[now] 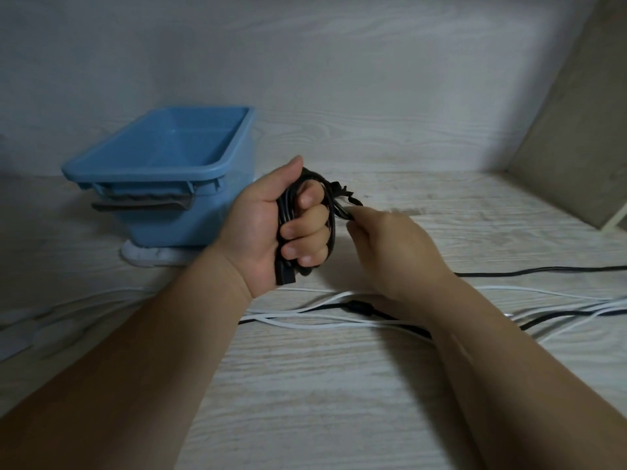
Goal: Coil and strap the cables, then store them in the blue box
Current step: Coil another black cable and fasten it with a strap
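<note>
1. Head view: the left hand (288,225) grips the coiled black cable (283,215) in a fist, to hold its loops bunched.
2. The right hand (390,245) pinches the strap (342,193) just right of the coil, probably for wrapping.
3. The blue box (142,173) stands open, left of and beyond the left hand, ready for storage.

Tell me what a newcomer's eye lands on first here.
At centre, the left hand grips a coiled black cable while the right hand pinches its edge. Behind, to the left, sits an open blue plastic box. Loose white and black cables trail across the pale wood-grain table under the wrists.
</note>
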